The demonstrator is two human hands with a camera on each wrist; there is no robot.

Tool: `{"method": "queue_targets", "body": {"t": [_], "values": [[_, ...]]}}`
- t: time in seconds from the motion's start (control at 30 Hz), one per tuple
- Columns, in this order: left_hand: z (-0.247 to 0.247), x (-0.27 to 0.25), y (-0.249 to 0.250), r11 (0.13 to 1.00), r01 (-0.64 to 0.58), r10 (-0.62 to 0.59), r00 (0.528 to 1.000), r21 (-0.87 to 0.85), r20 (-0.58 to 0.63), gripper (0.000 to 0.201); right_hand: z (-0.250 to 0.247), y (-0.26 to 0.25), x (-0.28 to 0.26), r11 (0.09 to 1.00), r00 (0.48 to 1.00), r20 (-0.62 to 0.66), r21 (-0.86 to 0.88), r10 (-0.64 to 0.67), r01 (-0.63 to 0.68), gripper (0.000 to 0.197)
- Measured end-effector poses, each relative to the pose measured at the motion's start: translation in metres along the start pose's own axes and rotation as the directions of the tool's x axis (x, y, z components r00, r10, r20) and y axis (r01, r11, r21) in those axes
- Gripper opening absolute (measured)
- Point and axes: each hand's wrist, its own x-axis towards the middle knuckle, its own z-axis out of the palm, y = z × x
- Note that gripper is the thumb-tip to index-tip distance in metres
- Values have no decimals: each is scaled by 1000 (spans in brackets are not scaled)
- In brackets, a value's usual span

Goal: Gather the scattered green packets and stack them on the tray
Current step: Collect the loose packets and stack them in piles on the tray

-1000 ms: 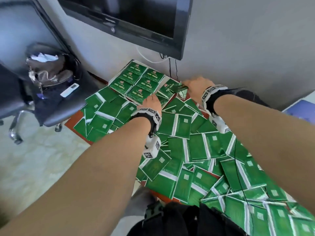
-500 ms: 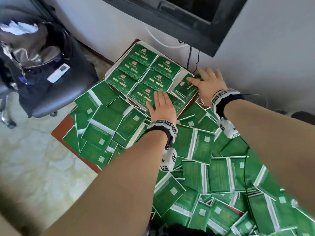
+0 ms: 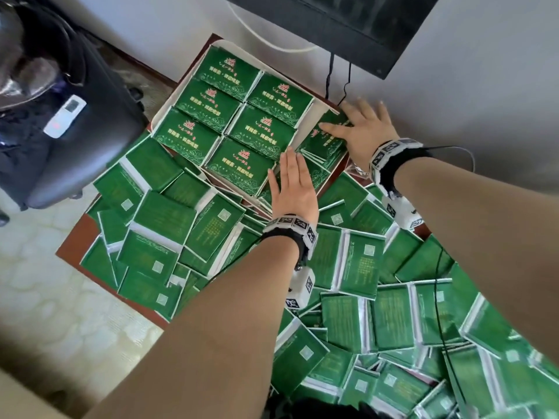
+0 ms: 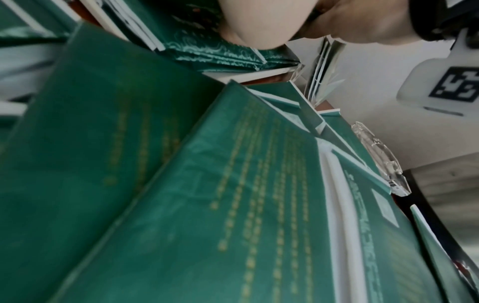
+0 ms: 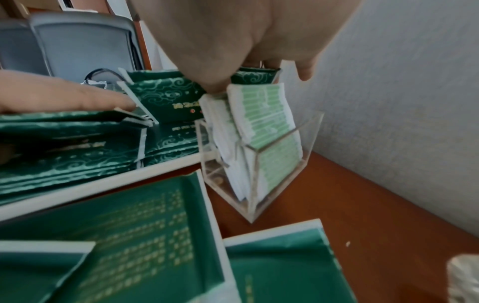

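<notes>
A white tray [image 3: 318, 107] at the table's far end holds neat stacks of green packets [image 3: 230, 116], printed side up. Many loose green packets [image 3: 163, 219] lie scattered and overlapping over the rest of the table. My left hand [image 3: 292, 179] lies flat, fingers straight and together, on packets at the tray's near right corner. My right hand [image 3: 360, 125] presses flat on the stack [image 3: 323, 140] at the tray's right end, fingers spread. In the right wrist view the right hand [image 5: 233, 41] rests on that stack [image 5: 166, 96], beside a left fingertip [image 5: 64, 96].
A clear acrylic holder [image 5: 259, 164] with pale sachets stands just right of the tray, against the wall. A black monitor [image 3: 363, 25] with hanging cables [image 3: 329, 80] is above. An office chair [image 3: 90, 131] carrying a bag and a white remote [image 3: 65, 116] stands left of the brown table [image 3: 75, 237].
My right hand has laid the packet it held onto the tray's right-end stack and flattened on it. My left hand's fingers have straightened over the tray's near corner. The head has leaned closer.
</notes>
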Motion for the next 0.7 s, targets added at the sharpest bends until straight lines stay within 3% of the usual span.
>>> {"method": "queue_targets", "body": {"t": [0.4,0.57,0.7], "values": [[14,0,-3,996,80,-79,996,31,-37,89,-4,-7,13,1000,994,108,9,-29,28,82],[16,-1,-3,996,85,-82,995,40,-64,80,-6,-9,17,993,978,208,116,-7,-17,78],[15,0,-1,993,96,-93,994,68,-50,76,-6,-13,21,992,982,186,123,-31,8,70]]}}
